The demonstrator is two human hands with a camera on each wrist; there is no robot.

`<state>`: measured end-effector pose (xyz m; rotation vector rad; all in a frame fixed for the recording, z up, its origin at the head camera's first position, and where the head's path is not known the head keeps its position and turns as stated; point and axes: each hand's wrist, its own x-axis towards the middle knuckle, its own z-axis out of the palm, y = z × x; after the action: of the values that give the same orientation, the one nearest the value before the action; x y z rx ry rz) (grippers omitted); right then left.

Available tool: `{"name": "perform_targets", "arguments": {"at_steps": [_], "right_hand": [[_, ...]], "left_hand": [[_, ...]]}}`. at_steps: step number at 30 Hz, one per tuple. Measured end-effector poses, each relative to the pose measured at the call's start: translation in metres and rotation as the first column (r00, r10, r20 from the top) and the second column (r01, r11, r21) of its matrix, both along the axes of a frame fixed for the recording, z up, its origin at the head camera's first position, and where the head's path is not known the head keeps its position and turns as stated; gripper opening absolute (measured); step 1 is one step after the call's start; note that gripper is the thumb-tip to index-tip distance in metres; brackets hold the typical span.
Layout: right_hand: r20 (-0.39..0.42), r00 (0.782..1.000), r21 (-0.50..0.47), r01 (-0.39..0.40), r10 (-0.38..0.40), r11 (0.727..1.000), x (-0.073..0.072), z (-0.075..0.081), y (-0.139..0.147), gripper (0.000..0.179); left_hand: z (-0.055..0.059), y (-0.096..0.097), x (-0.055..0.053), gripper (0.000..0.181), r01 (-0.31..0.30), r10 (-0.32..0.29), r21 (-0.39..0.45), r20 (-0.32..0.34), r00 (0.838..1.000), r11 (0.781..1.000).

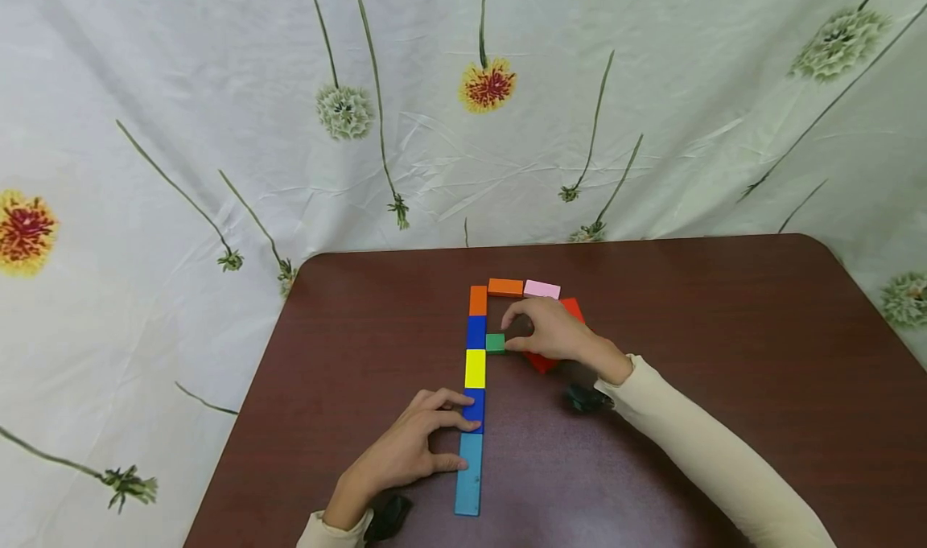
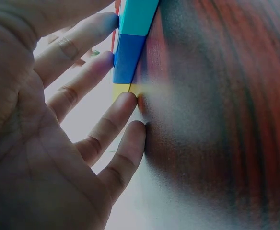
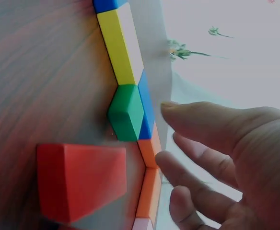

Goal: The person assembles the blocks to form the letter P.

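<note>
A straight column of wooden blocks runs up the table: light blue (image 1: 468, 496), blue (image 1: 474, 414), yellow (image 1: 475, 368), another blue (image 1: 476, 332) and orange (image 1: 478, 300). My left hand (image 1: 409, 447) rests along its left side, fingertips at the lower blue block and thumb at the light blue one. Against the upper blue block's right side sits a small green block (image 1: 496, 344). Just right of it is my right hand (image 1: 554, 331), thumb and fingers spread; the right wrist view shows a gap between them and the green block (image 3: 126, 112).
From the column's top, an orange block (image 1: 505, 287) and a pink block (image 1: 541, 289) lead right. Red blocks, one upper (image 1: 573, 308) and one lower (image 1: 540, 363), lie partly hidden by the right hand. Behind the brown table (image 1: 688, 290) hangs a flowered cloth (image 1: 434, 154).
</note>
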<state>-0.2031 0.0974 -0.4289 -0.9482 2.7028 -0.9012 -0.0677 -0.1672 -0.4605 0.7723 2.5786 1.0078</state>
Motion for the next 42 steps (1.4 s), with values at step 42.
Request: {"name": "perform_targets", "arguments": {"at_steps": [42], "right_hand": [[-0.063, 0.995, 0.155, 0.087, -0.078, 0.984, 0.026, -0.013, 0.026, 0.031]], "left_hand": [[0.0, -0.001, 0.0, 0.042, 0.007, -0.007, -0.005, -0.018, 1.0, 1.0]]}}
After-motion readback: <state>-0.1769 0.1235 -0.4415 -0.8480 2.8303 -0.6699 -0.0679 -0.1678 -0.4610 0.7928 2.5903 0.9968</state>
